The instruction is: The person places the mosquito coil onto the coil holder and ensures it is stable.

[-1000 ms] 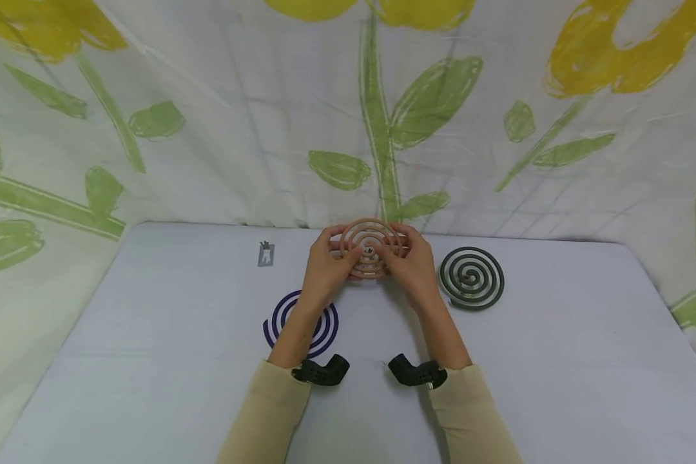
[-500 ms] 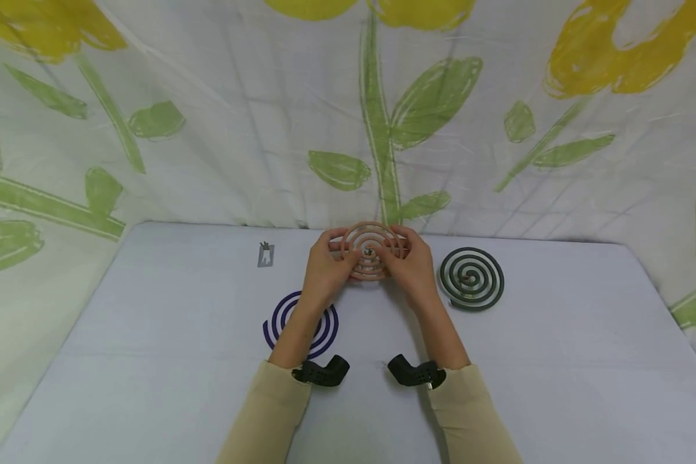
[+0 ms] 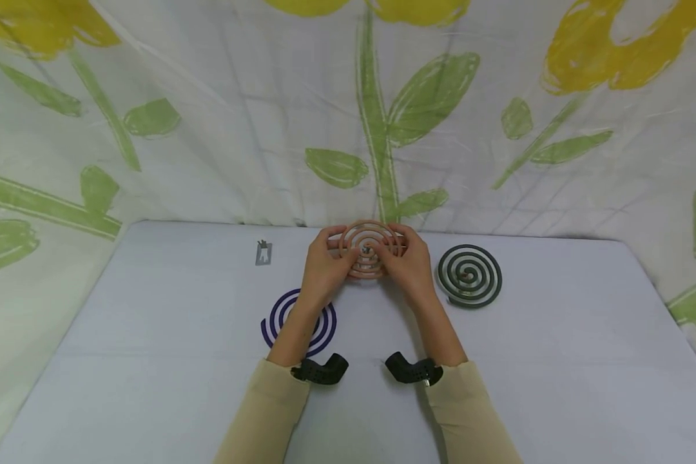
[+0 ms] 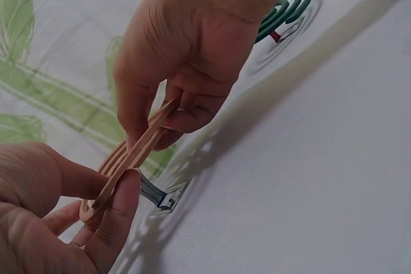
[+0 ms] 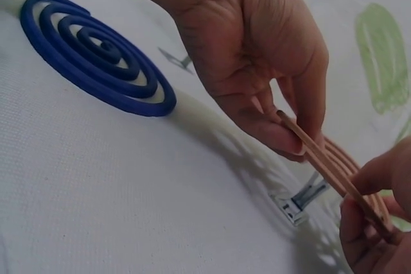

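Note:
Both hands hold a tan spiral coil [image 3: 368, 248] just above the far middle of the white table [image 3: 557, 361]. My left hand [image 3: 336, 252] pinches its left rim, thumb on the near face, fingers behind. My right hand [image 3: 398, 252] pinches the right rim the same way. In the left wrist view the coil [image 4: 128, 162] is edge-on, between the left hand [image 4: 77, 222] and the right hand [image 4: 186, 62]. A small metal stand [image 4: 164, 196] lies on the table below the coil. The right wrist view shows the coil [image 5: 334, 165] and that stand [image 5: 298, 202] too.
A blue coil [image 3: 275, 319] lies flat under my left forearm, also seen as the blue coil [image 5: 96, 62]. A dark green coil [image 3: 470, 276] lies to the right of my hands. Another metal stand [image 3: 263, 252] lies at the back left. A flower-print cloth [image 3: 209, 129] hangs behind the table.

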{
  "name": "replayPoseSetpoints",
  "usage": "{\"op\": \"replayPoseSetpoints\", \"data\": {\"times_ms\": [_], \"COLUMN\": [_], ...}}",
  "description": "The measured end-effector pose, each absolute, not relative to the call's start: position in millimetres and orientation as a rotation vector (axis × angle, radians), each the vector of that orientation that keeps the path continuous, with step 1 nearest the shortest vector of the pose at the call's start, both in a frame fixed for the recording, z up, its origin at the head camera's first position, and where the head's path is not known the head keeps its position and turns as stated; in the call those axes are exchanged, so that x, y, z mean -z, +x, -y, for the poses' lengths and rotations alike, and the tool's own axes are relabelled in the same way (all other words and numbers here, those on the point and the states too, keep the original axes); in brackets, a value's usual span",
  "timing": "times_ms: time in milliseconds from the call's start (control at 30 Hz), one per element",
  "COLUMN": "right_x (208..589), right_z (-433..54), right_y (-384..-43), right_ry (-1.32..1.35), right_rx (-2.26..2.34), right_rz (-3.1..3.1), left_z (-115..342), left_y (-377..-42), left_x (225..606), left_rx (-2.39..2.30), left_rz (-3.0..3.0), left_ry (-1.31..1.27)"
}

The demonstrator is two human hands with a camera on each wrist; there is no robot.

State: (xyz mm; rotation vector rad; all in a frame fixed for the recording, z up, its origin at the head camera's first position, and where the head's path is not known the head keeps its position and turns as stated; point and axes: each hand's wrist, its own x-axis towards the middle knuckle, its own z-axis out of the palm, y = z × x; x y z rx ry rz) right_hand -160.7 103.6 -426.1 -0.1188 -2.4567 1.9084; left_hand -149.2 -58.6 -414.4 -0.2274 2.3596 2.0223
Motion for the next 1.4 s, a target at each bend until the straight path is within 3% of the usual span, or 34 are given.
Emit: {"op": "replayPoseSetpoints", "data": {"times_ms": [1400], "right_x": [427.8], "right_z": [-104.9], "right_y": [-163.4], "right_ry": [-0.123], "right_rx": [-1.746], "right_rz": [2.508], "left_z": [54.9], "left_y": [-148.9], "left_x": [417.0], "left_rx": [-2.0], "left_rz": [-2.388], "left_ry": [-0.211]}}
